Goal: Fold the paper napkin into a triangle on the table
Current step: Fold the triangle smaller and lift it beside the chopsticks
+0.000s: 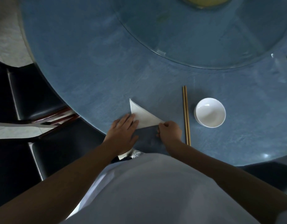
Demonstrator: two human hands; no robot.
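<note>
Left hand [123,126] flat, open, pins napkin [143,118] to tabletop [91,78]; right hand [169,130] pinches its corner (aligning the triangle), left of chopsticks [186,115].

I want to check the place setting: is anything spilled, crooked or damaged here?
Nothing stands out. The napkin lies as a flat triangle under both hands, the chopsticks lie parallel, and the bowl stands upright and empty, with no spill on the table.
</note>
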